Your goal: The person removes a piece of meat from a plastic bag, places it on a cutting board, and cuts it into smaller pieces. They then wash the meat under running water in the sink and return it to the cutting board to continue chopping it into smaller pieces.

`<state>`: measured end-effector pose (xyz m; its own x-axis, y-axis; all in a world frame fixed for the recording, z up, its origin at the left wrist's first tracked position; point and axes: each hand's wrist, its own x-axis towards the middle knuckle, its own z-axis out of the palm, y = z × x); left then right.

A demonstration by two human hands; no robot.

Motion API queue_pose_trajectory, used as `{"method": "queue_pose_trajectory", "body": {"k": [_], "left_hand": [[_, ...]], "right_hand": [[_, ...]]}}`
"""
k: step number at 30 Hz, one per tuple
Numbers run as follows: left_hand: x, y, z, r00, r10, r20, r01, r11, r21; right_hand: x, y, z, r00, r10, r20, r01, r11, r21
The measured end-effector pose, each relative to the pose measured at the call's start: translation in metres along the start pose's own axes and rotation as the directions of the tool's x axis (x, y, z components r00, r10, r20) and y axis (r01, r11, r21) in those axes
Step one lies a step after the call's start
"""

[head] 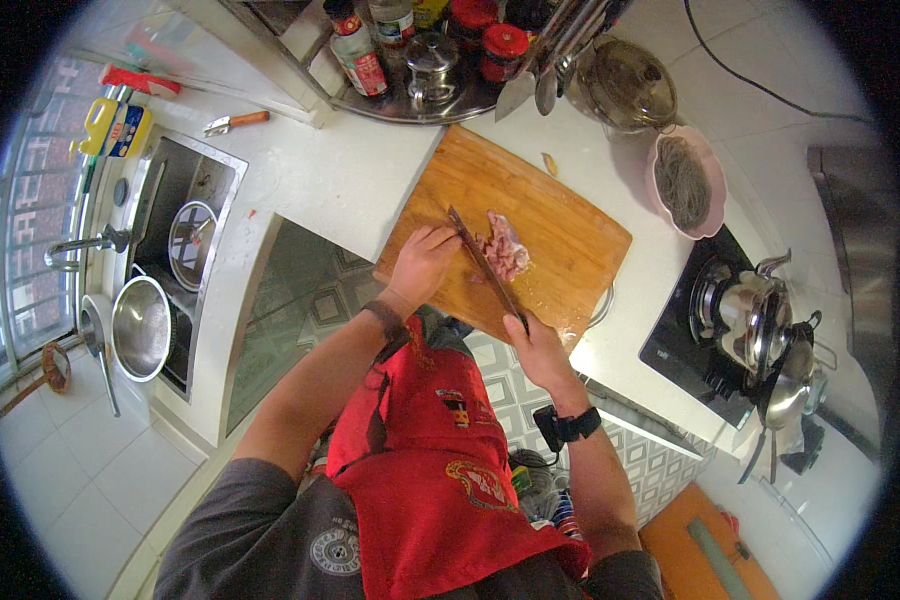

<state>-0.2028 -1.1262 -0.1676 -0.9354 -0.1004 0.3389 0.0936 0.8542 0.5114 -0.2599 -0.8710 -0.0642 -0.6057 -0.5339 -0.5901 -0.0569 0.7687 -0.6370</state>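
Note:
My right hand grips the handle of a kitchen knife, whose blade is seen nearly edge-on and slants away to the upper left. Against the blade's right side lies a small heap of cut raw meat, pink with pale parts. My left hand is on the other side of the blade, palm down and fingers bent, fingertips close to the steel. Whatever may be under those fingers is hidden. All of this is on a wooden cutting board set at an angle on the white counter.
A pink bowl of soaked-looking noodles and a glass lid are at the upper right. Beyond the board stands a metal tray of bottles and jars. A gas hob with a steel pot lies right, a sink left.

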Motion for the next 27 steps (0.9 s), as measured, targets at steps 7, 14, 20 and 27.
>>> {"method": "queue_pose_trajectory", "body": {"k": [7,14,20,27], "left_hand": [[0.006,0.007,-0.006,0.995,-0.071,0.070,0.074,0.997,-0.034],[0.004,0.006,-0.002,0.995,-0.091,-0.042,0.087,0.991,-0.099],[0.001,0.001,0.003,0.995,-0.074,-0.069,0.067,0.993,-0.100],[0.002,0.001,0.000,0.996,-0.086,-0.012,0.085,0.993,-0.084]], "right_hand": [[0.054,-0.050,0.024,0.975,-0.171,-0.144,0.186,0.977,0.104],[0.003,0.000,0.023,0.978,-0.022,-0.207,0.045,0.993,0.106],[-0.014,0.016,-0.005,0.999,0.014,-0.035,-0.013,0.999,0.044],[-0.021,0.005,-0.008,0.992,-0.106,-0.070,0.108,0.994,0.022]]}}
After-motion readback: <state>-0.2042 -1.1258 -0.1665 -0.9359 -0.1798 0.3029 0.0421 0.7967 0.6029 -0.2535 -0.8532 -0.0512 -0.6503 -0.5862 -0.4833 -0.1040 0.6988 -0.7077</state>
